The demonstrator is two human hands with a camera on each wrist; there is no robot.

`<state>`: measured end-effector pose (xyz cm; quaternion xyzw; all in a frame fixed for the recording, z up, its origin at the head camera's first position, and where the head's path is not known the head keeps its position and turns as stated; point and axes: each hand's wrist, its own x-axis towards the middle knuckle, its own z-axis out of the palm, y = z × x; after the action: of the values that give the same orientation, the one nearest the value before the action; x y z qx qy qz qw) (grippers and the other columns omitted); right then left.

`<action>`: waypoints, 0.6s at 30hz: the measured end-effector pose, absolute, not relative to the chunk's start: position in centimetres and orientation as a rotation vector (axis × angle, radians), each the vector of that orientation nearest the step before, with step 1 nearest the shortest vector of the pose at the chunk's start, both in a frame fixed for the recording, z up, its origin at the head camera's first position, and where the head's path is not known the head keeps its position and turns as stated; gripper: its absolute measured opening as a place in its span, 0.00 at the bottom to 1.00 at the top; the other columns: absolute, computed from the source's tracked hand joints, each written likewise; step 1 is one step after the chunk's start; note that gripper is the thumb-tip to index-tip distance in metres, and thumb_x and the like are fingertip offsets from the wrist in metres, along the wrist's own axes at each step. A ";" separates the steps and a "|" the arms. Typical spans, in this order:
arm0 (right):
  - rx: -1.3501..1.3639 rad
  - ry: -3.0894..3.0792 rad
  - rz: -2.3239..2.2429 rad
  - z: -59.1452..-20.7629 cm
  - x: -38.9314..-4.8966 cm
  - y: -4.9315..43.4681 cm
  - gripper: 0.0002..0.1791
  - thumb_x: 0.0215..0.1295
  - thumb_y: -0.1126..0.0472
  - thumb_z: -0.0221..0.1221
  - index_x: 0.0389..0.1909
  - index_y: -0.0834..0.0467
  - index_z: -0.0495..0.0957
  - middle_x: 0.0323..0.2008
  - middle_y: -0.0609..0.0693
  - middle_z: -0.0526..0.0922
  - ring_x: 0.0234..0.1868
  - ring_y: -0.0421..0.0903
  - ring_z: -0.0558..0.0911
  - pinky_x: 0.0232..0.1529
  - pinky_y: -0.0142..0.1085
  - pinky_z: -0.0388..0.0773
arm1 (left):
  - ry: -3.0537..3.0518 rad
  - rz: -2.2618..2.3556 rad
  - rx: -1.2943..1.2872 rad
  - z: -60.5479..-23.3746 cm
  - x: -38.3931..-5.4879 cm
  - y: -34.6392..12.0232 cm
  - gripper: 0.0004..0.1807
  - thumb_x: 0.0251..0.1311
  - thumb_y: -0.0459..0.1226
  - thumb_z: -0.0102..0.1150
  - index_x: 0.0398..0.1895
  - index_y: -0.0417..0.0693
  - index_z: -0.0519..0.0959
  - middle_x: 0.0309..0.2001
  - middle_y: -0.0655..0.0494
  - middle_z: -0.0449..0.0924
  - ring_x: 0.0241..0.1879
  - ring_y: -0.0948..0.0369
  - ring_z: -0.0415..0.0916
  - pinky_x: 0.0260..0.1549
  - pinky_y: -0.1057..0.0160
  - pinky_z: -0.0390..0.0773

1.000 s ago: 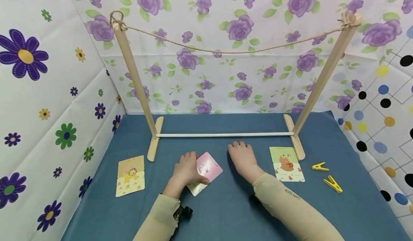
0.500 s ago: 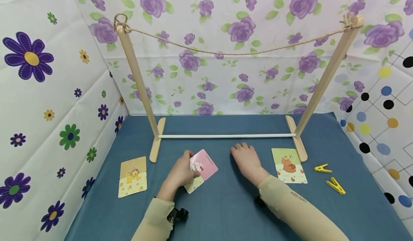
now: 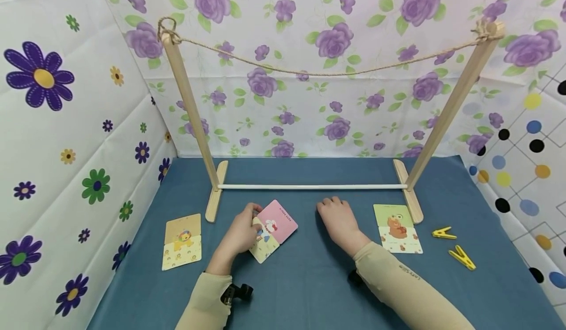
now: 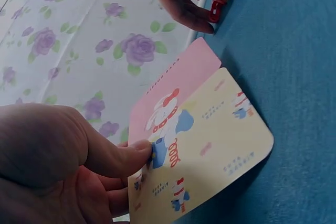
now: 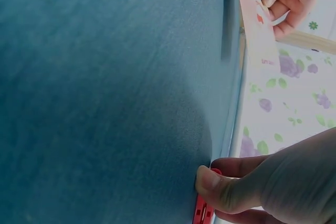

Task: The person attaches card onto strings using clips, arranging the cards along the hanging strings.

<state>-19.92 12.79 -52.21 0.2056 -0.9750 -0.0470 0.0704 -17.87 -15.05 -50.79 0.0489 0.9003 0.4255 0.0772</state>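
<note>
A blue-covered bench (image 3: 305, 290) carries everything, and across its far part stands a wooden stand (image 3: 191, 109), its two long feet flat on the cloth, probably to keep the posts from tipping. A white rod (image 3: 309, 186) joins the posts low down, seemingly as a brace, while a sagging rope (image 3: 309, 74) is knotted at both tops. In front are the person's hands. The left hand (image 3: 240, 232) has a narrow grip, pinching the edge of a pink-and-yellow card (image 3: 273, 229), thumb on its face; holding it there leaves most of the print uncovered. The card is tilted, facing the person. The right hand (image 3: 338, 222) lies low near the bench. Two more cards lie flat, face up, which keeps their pictures readable: a lion card (image 3: 182, 241) at far left and a green-and-white card (image 3: 398, 229) just beside the right foot. Smallest are the clips: two yellow clips (image 3: 462, 258) to the right, and a red clip (image 5: 202, 211) pinched in the right hand's narrow grip.
</note>
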 end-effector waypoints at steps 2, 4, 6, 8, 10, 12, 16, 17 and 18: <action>0.622 -2.938 -0.137 -52.2 -19.9 12.8 0.15 0.71 0.71 0.68 0.55 0.56 0.87 0.48 0.55 0.87 0.53 0.57 0.84 0.51 0.54 0.82 | 2.690 1.286 0.139 -50.7 -17.9 -15.2 0.19 0.73 0.22 0.57 0.64 0.38 0.72 0.45 0.46 0.78 0.35 0.55 0.75 0.34 0.57 0.76; 0.626 -2.943 -0.129 -52.1 -19.9 12.8 0.15 0.71 0.71 0.68 0.55 0.56 0.87 0.49 0.55 0.87 0.53 0.56 0.84 0.51 0.54 0.82 | 2.692 1.305 0.145 -50.6 -17.8 -15.3 0.18 0.73 0.23 0.56 0.64 0.37 0.73 0.43 0.47 0.77 0.35 0.55 0.74 0.34 0.57 0.75; 0.625 -2.943 -0.112 -52.1 -19.9 12.9 0.15 0.71 0.71 0.68 0.55 0.56 0.87 0.48 0.55 0.87 0.53 0.56 0.84 0.51 0.54 0.82 | 2.693 1.330 0.151 -50.6 -17.9 -15.4 0.18 0.73 0.23 0.56 0.63 0.37 0.74 0.42 0.47 0.77 0.34 0.56 0.74 0.34 0.57 0.74; 0.619 -2.937 -0.097 -52.1 -20.0 13.0 0.14 0.71 0.71 0.68 0.53 0.55 0.88 0.48 0.54 0.87 0.53 0.56 0.84 0.51 0.54 0.82 | 2.691 1.366 0.159 -50.5 -17.9 -15.5 0.17 0.73 0.23 0.56 0.63 0.36 0.75 0.41 0.48 0.79 0.34 0.56 0.75 0.35 0.57 0.75; 0.608 -2.938 -0.082 -52.2 -20.1 13.0 0.14 0.70 0.71 0.68 0.52 0.55 0.88 0.47 0.54 0.88 0.52 0.56 0.84 0.51 0.54 0.82 | 2.670 1.415 0.153 -50.5 -18.0 -15.5 0.17 0.74 0.23 0.56 0.63 0.36 0.76 0.41 0.48 0.80 0.35 0.56 0.76 0.36 0.57 0.76; 0.598 -2.941 -0.070 -52.3 -20.1 13.1 0.13 0.70 0.71 0.68 0.51 0.54 0.89 0.46 0.53 0.88 0.51 0.55 0.84 0.51 0.54 0.82 | 2.644 1.460 0.144 -50.6 -18.2 -15.5 0.16 0.74 0.23 0.56 0.62 0.36 0.76 0.40 0.49 0.82 0.35 0.56 0.77 0.36 0.56 0.77; 0.586 -2.943 -0.044 -52.4 -20.1 13.1 0.12 0.70 0.72 0.67 0.50 0.55 0.89 0.45 0.53 0.88 0.50 0.55 0.84 0.50 0.55 0.82 | 2.605 1.521 0.129 -50.7 -18.4 -15.5 0.15 0.74 0.23 0.57 0.61 0.37 0.77 0.39 0.49 0.82 0.35 0.55 0.77 0.37 0.56 0.76; 0.586 -2.944 -0.033 -52.4 -20.1 13.2 0.12 0.71 0.72 0.67 0.49 0.55 0.89 0.44 0.54 0.88 0.50 0.55 0.84 0.50 0.55 0.82 | 2.601 1.527 0.129 -50.7 -18.5 -15.5 0.15 0.74 0.23 0.57 0.61 0.37 0.77 0.39 0.50 0.83 0.35 0.55 0.78 0.38 0.56 0.76; 0.588 -2.944 -0.021 -52.4 -20.1 13.2 0.12 0.71 0.72 0.67 0.49 0.55 0.89 0.44 0.54 0.88 0.50 0.56 0.84 0.50 0.55 0.82 | 2.599 1.528 0.127 -50.7 -18.5 -15.5 0.15 0.74 0.23 0.57 0.60 0.38 0.78 0.39 0.50 0.83 0.35 0.56 0.77 0.38 0.56 0.76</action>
<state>-20.12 13.24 -52.44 0.1953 -0.9783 -0.0070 0.0694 -18.46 -15.45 -50.70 0.0422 0.8596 0.5055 0.0619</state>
